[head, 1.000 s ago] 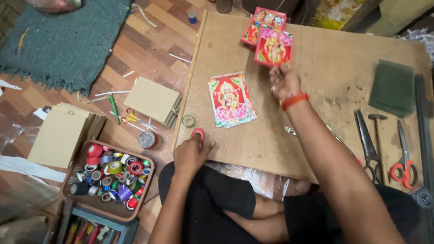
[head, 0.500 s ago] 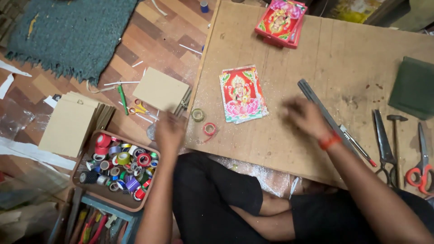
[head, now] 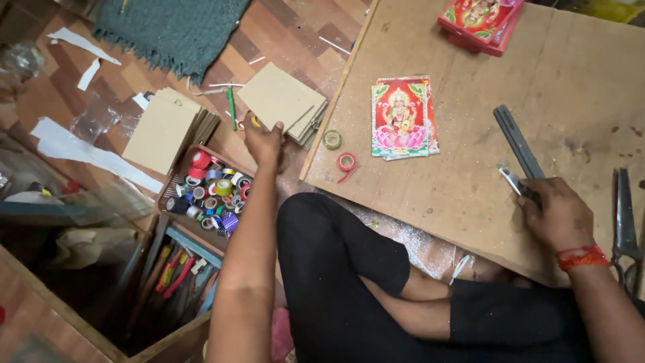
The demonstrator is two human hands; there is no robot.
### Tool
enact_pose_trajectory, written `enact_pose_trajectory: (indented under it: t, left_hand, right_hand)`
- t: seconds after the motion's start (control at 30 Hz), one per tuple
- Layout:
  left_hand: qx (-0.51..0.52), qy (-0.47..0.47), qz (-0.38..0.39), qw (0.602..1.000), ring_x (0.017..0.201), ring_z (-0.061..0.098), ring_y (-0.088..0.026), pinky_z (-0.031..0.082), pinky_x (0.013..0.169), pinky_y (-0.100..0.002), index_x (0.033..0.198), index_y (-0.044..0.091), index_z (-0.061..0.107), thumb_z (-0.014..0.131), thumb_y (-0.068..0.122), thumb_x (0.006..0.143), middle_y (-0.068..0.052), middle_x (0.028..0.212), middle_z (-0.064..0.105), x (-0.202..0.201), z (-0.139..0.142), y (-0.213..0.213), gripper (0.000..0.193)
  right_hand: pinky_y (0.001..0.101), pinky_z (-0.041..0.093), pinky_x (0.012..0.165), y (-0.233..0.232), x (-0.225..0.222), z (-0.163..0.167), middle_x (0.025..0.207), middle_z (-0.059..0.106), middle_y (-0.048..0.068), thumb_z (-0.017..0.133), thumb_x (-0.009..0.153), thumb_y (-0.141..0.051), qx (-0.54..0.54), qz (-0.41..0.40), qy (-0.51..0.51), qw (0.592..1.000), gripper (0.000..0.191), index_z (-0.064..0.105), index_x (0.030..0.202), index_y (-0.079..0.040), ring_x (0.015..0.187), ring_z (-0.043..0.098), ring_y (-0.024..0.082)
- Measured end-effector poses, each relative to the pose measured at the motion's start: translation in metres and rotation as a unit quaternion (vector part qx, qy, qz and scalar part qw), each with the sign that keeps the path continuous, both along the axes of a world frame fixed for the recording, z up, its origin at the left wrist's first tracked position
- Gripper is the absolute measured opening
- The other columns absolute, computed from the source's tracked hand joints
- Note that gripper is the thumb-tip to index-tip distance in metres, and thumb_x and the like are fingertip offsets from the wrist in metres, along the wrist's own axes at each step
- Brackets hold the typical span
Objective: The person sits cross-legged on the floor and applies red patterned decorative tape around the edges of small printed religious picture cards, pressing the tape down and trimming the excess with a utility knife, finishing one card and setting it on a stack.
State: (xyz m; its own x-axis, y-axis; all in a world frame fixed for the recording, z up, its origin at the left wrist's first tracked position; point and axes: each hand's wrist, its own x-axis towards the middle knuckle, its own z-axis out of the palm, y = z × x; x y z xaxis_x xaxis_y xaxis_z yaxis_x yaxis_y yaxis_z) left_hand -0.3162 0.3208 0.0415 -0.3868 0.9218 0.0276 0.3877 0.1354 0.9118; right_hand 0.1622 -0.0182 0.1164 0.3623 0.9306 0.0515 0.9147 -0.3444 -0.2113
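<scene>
My left hand [head: 264, 142] reaches out over the floor to the left of the wooden board [head: 571, 101], at the near edge of a stack of brown cardboard pieces [head: 279, 99]; its fingers are curled and I cannot tell whether they hold anything. My right hand [head: 554, 215] rests on the board at the right, closed on a small cutter [head: 512, 180] that lies against a long dark metal ruler [head: 516, 140]. A colourful picture card [head: 400, 117] lies in the middle of the board, with a red tape roll [head: 346, 162] and a green tape roll [head: 332, 139] near its left side.
A brown tray [head: 176, 176] of several coloured tape rolls sits by my left arm. A second cardboard stack [head: 164, 129], a green pen [head: 230, 107], a teal mat [head: 178, 30], a red card pile [head: 480, 20] and scissors [head: 625, 222] are around. My crossed legs [head: 349, 282] lie below.
My left hand moved off the board's edge to the cardboard on the floor. My right hand put the cards on the far pile and came down to the cutter by the ruler.
</scene>
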Motion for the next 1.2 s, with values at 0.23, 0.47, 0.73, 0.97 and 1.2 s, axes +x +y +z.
enact_pose_trajectory:
  t: [0.23,0.47,0.73,0.97,1.2]
  left_hand:
    - [0.178,0.288,0.031,0.94,0.097,0.068,-0.032,0.045,0.091,-0.052,0.124,-0.002,0.067,0.081,0.028,0.087,-0.018,0.107,0.073,-0.041,0.028,-0.006,0.05]
    - [0.192,0.419,-0.212,0.862,0.089,0.067,-0.044,0.052,0.078,-0.053,0.129,0.003,0.072,0.065,0.009,0.098,-0.024,0.101,0.072,-0.03,0.133,-0.04,0.032]
    - [0.091,0.097,-0.234,0.963,0.085,0.063,-0.032,0.052,0.077,-0.045,0.098,-0.008,0.066,0.075,0.017,0.095,-0.017,0.091,0.068,0.004,0.119,-0.095,0.027]
    - [-0.217,-0.414,-0.334,0.819,0.078,0.074,-0.021,0.062,0.07,-0.031,0.119,-0.001,0.059,0.074,0.01,0.089,-0.016,0.096,0.074,0.124,0.076,-0.291,0.035]
    - [-0.367,-0.335,-0.415,0.762,0.066,0.073,-0.022,0.058,0.057,-0.032,0.099,-0.003,0.066,0.062,0.035,0.102,-0.015,0.08,0.075,0.148,0.056,-0.305,0.039]
  right_hand:
    - [0.0436,0.055,0.085,-0.006,0.017,0.011,0.111,0.069,0.01,0.073,0.089,-0.025,0.076,0.011,-0.008,0.997,0.024,0.074,0.109,-0.012,0.101,0.068,0.032]
    - [0.0519,0.046,0.105,-0.013,0.093,0.034,0.145,0.059,0.017,0.067,0.088,-0.013,0.169,-0.13,-0.119,0.97,0.05,0.064,0.137,-0.008,0.13,0.054,0.039]
    - [0.0588,0.04,0.106,-0.018,0.136,0.026,0.131,0.059,0.021,0.079,0.079,-0.022,0.106,-0.188,-0.193,0.957,0.04,0.073,0.116,-0.007,0.128,0.049,0.044]
    - [0.0424,0.049,0.093,-0.028,0.125,0.032,0.104,0.061,0.008,0.065,0.084,-0.012,0.149,-0.103,-0.176,0.967,0.019,0.07,0.102,-0.014,0.102,0.06,0.029]
    - [0.0427,0.054,0.091,-0.029,0.123,0.037,0.104,0.068,0.005,0.068,0.076,-0.011,0.124,-0.064,-0.277,0.951,0.017,0.068,0.093,-0.015,0.098,0.065,0.026]
